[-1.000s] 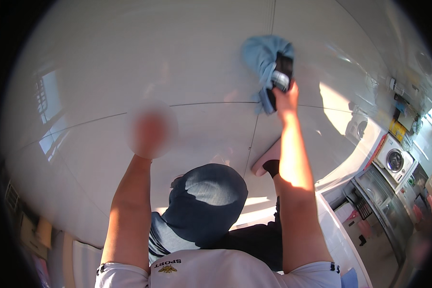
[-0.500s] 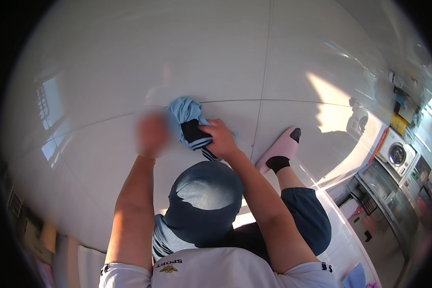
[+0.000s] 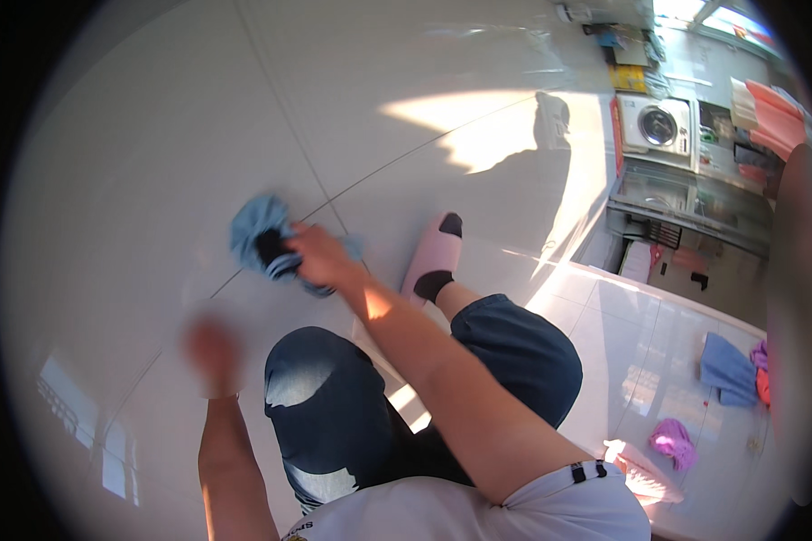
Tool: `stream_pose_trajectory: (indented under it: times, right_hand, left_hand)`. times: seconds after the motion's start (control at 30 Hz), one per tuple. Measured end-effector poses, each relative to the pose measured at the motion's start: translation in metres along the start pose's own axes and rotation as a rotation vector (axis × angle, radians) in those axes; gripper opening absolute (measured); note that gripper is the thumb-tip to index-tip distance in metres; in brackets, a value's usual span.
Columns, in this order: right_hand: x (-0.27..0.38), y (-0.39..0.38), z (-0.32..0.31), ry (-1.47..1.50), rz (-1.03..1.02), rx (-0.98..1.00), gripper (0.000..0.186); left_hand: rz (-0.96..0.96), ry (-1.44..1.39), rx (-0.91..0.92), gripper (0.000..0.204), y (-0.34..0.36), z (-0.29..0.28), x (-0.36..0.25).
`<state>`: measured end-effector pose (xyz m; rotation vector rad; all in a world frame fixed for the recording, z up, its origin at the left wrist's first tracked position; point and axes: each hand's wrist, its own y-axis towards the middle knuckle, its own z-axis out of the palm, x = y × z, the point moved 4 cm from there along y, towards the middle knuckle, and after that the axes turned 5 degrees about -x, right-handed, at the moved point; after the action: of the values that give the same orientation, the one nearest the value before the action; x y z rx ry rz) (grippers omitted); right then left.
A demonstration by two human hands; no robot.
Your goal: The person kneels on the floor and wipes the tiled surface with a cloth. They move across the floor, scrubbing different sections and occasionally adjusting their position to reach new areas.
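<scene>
The right hand [image 3: 323, 257] of the person is closed on a light blue cloth [image 3: 260, 221], with the fingers at a black part [image 3: 269, 245] of it. The cloth is bunched. Its biggest portion is beyond the fingertips, to the left of the hand and a little farther from the body, while a smaller piece of blue shows at the other side, behind the hand. Near the fingers there are also dark stripes along an edge of the cloth. The cloth is over the glossy tiled floor [image 3: 153, 162], near a joint line between the tiles; I cannot tell whether it is touching the floor or is held above it.

The left hand [image 3: 213, 352] is below and to the left of the cloth, apart from it. This hand is blurred, so I cannot tell if it is open or closed, or if there is something in it.

The right forearm passes above the legs in dark blue jeans [image 3: 320, 370]. To the right of the cloth, well apart from it, is a foot in a pink slipper [image 3: 431, 257]. Farther to the right stand a white washing machine [image 3: 657, 124] and a bunched purple cloth [image 3: 673, 444].
</scene>
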<state>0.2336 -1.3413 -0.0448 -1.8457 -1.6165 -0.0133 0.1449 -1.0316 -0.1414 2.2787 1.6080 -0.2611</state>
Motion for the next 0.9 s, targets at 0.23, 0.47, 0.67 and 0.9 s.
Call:
stream_pose_trajectory:
  times: [0.23, 0.47, 0.67, 0.9]
  right_hand:
    - [0.025, -0.01, 0.012, 0.117, -0.024, -0.03, 0.05]
    - [-0.006, -0.002, 0.004, 0.258, -0.093, 0.08, 0.054]
    - [-0.072, -0.001, -0.094, 0.88, 0.048, 0.116, 0.053]
    - [-0.247, -0.042, -0.181, 1.326, 0.387, -0.236, 0.05]
  left_hand:
    - [-0.127, -0.208, 0.081, 0.033, -0.041, 0.046, 0.039]
    - [-0.264, -0.315, 0.038, 0.026, 0.004, 0.001, 0.005]
    - [-0.127, 0.217, 0.122, 0.023, -0.002, 0.008, 0.014]
    - [-0.144, 0.058, 0.019, 0.018, 0.032, -0.027, -0.024]
